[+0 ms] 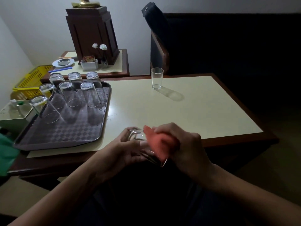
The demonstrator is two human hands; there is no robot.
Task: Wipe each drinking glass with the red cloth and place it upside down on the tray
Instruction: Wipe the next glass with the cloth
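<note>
Head view, the only one you have. Your left hand (125, 149) grips a drinking glass (140, 141) held on its side above the near edge of the table (203, 111), fingers curled round the glass from the left, base end pointing away from you. Your right hand (184, 142) presses the red cloth (162, 144) against the glass, fingers closed over the cloth; the cloth is blurred, and you cannot tell how much of it sits inside the mouth. The rim of the glass shows only as a thin bright arc below the cloth. Tray (65, 136): dark, checkered, on the left part of the table, its near corner overhanging the edge. Seven upturned glasses (90, 95) stand on the tray's far half, mouths down, in rows; the leftmost ones overlap the rim in this view, so their exact footing is hard to read. One upright glass (156, 78) stands alone near the table's far edge, well apart from the tray. Beyond: a side table with a dark wooden stand (92, 35), its top cut off by the frame, white flowers (100, 46), a plate (63, 62) and a white holder (89, 64). A yellow basket (31, 80) is partly hidden behind the tray glasses. The right side of the room is too dark to make out past a chair (159, 51).
</note>
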